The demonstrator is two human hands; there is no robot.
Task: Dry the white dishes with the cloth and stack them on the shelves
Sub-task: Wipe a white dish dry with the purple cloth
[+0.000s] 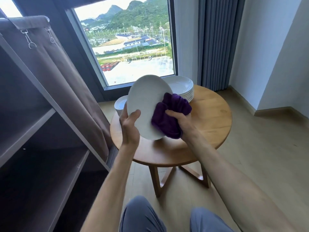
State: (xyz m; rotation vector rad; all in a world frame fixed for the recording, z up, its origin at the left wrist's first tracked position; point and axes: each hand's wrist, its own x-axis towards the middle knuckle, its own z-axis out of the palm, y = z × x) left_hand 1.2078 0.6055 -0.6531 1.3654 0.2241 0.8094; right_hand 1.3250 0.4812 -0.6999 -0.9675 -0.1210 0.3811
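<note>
plate (147,104) between hands, cloth (168,118) against it

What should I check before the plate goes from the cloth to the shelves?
1. Left hand grips the plate at its rim: ok.
2. Right hand holds the purple cloth against the plate: ok.
3. Plate fully dry: cannot tell.
4. Shelves on the left show bare space for it: ok.
5. Plate held clear of the two stacks of dishes on the round table: ok.
</note>
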